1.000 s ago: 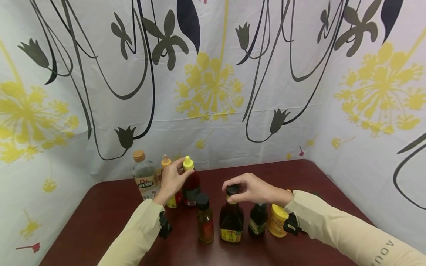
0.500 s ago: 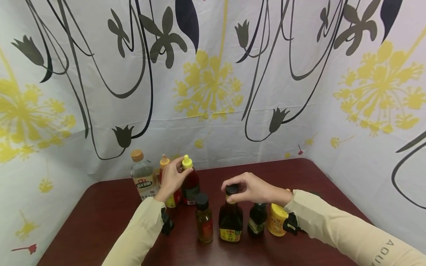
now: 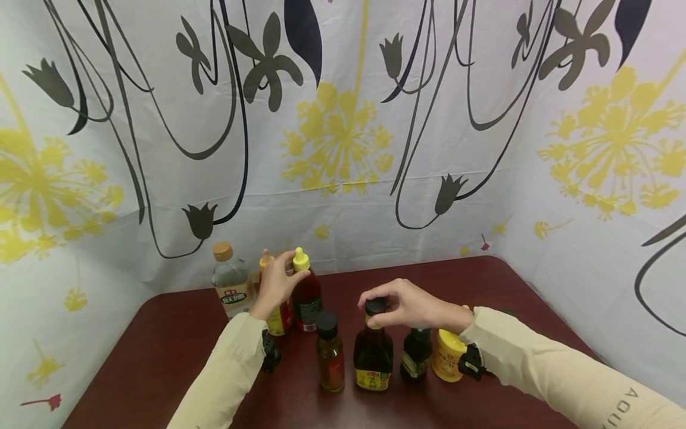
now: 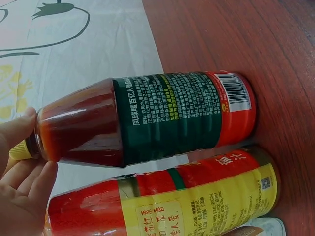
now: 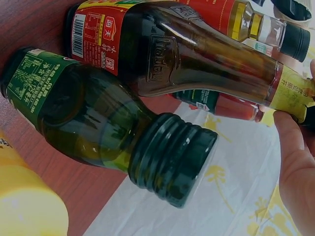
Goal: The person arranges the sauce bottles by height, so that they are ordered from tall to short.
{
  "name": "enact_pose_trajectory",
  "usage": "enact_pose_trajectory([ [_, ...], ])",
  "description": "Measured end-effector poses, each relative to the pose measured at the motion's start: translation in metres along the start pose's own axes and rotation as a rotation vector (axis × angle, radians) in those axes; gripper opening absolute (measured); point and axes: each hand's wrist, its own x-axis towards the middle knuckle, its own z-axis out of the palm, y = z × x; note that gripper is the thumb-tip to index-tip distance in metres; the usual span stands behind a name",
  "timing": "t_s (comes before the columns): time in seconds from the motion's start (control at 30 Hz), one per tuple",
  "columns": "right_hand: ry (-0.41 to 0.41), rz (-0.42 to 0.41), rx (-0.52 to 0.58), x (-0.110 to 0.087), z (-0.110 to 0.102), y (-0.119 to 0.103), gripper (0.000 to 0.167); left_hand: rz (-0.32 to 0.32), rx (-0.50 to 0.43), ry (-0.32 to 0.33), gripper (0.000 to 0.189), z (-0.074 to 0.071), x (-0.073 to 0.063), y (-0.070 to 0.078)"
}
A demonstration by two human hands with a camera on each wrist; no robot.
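In the head view my left hand (image 3: pixel 276 287) pinches the neck of a dark red sauce squeeze bottle (image 3: pixel 308 293), just under its yellow nozzle cap. The left wrist view shows thumb and fingers on either side of that neck, above a dark green label (image 4: pixel 170 115). Close beside it is a red squeeze bottle with a yellow label (image 4: pixel 197 196). My right hand (image 3: pixel 411 305) grips a dark brown, soy-sauce-like bottle (image 3: pixel 373 353) at its black cap and yellow neck band. Its base is at the table, and the right wrist view shows raised lettering on the glass (image 5: pixel 162 59).
A black-capped slim bottle (image 3: pixel 330 360) stands left of the brown one. To its right are a small green bottle (image 3: pixel 415 356) and a yellow tub (image 3: pixel 449 356). A clear orange-capped bottle (image 3: pixel 234 286) stands back left on the dark red table (image 3: pixel 177 339). Patterned cloth (image 3: pixel 343 220) hangs behind.
The left hand and the yellow cap have shifted slightly left, so the squeeze bottle leans a little. The right hand and its bottle look unchanged. The head view moved slightly.
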Motion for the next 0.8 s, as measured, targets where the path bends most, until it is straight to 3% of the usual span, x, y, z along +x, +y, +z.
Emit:
enact_pose_trajectory([
  [0.3, -0.016, -0.019, -0.012, 0.001, -0.001, -0.003, 0.027, -0.039, -0.057, -0.024, 0.048, -0.003, 0.0, 0.0],
  [0.47, -0.032, -0.014, -0.098, 0.002, -0.003, -0.006, 0.03, -0.051, -0.07, -0.038, 0.049, -0.004, 0.001, 0.001],
  [0.8, -0.101, 0.094, -0.154, 0.0, -0.007, -0.017, 0.047, -0.054, -0.071, -0.052, 0.049, -0.002, -0.001, -0.001],
])
